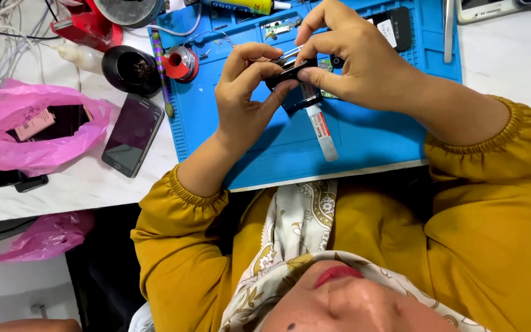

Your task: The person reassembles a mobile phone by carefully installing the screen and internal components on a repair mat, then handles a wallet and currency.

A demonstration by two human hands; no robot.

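Over a blue work mat, both my hands pinch a small black device. My left hand grips its left end with thumb and fingers. Gripping it from the right and above is my right hand. A thin silvery metal piece shows between the fingertips just above the device; I cannot tell which hand holds it. A small white tube lies on the mat right below the hands. Mustard-yellow sleeves cover both my forearms.
A dark phone lies on the white table left of the mat, beside a pink bag with a phone inside. A black cup, red spool, black battery and metal tweezers sit farther back.
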